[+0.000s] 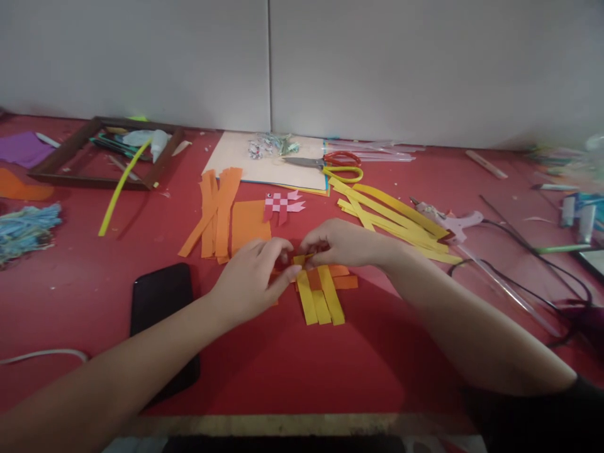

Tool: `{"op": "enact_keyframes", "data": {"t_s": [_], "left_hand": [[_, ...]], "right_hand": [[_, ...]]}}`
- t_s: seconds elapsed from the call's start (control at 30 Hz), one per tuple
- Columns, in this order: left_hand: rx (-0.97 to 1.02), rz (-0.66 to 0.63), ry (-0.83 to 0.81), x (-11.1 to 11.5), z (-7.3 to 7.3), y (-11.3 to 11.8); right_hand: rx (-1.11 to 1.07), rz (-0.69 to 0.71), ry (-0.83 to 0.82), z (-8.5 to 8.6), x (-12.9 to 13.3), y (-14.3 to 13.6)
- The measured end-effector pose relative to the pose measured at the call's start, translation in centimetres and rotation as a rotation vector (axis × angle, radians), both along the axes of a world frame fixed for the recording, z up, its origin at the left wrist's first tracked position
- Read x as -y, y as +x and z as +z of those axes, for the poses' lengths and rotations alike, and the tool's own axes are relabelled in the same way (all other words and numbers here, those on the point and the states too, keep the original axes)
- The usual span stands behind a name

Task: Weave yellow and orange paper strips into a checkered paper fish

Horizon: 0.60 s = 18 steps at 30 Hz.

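Yellow strips (pixel 334 302) cross orange strips (pixel 348 282) in a small weave on the red table. My left hand (pixel 257 274) is at the weave's left side, its thumb by the upper end of a yellow strip. Bent over the weave's top edge, my right hand (pixel 337 244) has thumb and fingers pinched at a yellow strip end. Just beyond my hands lies a pink checkered paper fish (pixel 280 204). An orange paper piece (pixel 250 223) and loose orange strips (pixel 219 217) rest to the left; loose yellow strips (pixel 396 217) lie to the right.
A black phone (pixel 163 296) lies under my left forearm. Scissors (pixel 337 167) rest on pale sheets (pixel 229 154) at the back. A pink glue gun (pixel 460 225) with a black cord is at the right. A brown frame (pixel 63 154) holding a glue bottle (pixel 159 143) sits back left.
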<state>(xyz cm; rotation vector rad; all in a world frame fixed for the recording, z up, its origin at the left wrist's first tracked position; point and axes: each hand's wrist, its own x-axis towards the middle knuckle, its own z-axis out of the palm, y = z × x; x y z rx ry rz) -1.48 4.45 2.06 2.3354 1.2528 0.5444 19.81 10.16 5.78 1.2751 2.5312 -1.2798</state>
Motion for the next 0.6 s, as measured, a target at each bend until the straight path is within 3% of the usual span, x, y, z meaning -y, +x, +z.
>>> {"op": "enact_keyframes", "data": {"t_s": [0.37,0.6], "left_hand": [[0.117,0.081,-0.171,-0.1,0.9,-0.5],[0.127,0.053,-0.162,0.0,0.6,-0.4]], "right_hand": [[-0.113,-0.019,-0.141,-0.8,-0.9,0.7],[-0.184,-0.057,-0.232,-1.1,-1.1,0.9]]}}
